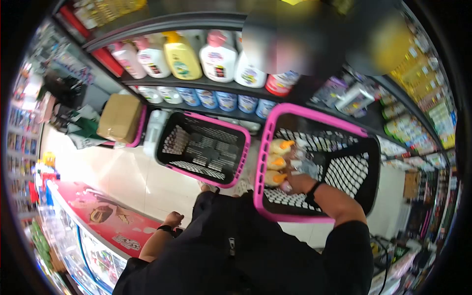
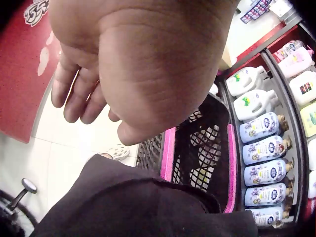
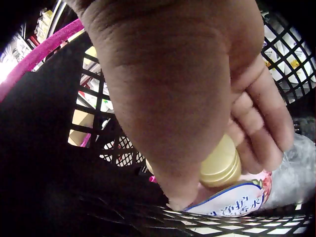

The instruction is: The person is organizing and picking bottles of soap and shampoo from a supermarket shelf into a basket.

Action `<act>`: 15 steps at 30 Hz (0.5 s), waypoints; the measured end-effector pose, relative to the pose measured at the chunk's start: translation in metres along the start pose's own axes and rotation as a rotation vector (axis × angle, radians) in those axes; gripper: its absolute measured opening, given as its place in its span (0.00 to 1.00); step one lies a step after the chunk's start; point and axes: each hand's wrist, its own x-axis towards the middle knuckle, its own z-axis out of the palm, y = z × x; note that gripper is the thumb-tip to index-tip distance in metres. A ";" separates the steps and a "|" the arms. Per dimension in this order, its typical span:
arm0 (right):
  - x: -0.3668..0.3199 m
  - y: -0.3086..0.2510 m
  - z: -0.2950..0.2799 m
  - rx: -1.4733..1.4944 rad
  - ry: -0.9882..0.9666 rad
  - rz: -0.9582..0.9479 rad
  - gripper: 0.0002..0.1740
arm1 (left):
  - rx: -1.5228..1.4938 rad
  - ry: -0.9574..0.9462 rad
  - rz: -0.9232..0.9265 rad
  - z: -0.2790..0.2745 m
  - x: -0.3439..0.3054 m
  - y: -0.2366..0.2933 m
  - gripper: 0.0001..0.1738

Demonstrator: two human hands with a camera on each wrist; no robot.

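My right hand (image 1: 295, 183), centre right: fingers curled round 1 pink bottle (image 3: 229, 202), 3 orange-topped bottles (image 1: 275, 163) near. Left hand (image 1: 174, 219), lower left: fingers relaxed, holding nothing.

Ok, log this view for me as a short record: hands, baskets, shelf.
right_hand: right hand, inside the right basket, thumb and fingers around the pale yellow cap of a pink-labelled bottle
left_hand: left hand, holding nothing, fingers loosely bent
right_basket_contents: three orange-topped bottles along its left side, among others
middle_basket: pink-rimmed basket, beside the right one
shelf_upper: pump bottles
shelf_lower: blue bottles, among others
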 end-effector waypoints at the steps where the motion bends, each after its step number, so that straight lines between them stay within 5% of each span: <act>1: 0.007 0.011 0.008 0.018 -0.069 -0.096 0.38 | 0.028 0.000 0.008 -0.003 0.000 0.001 0.20; 9: -0.002 0.015 -0.024 0.217 -0.385 0.026 0.55 | 0.098 0.087 0.119 -0.029 -0.018 0.038 0.27; 12: 0.002 0.033 -0.006 0.409 -0.364 0.125 0.43 | 0.084 0.102 0.147 -0.041 -0.021 0.048 0.28; 15: -0.017 -0.006 -0.041 0.516 -0.385 0.246 0.40 | 0.183 0.075 0.185 -0.047 0.000 0.037 0.25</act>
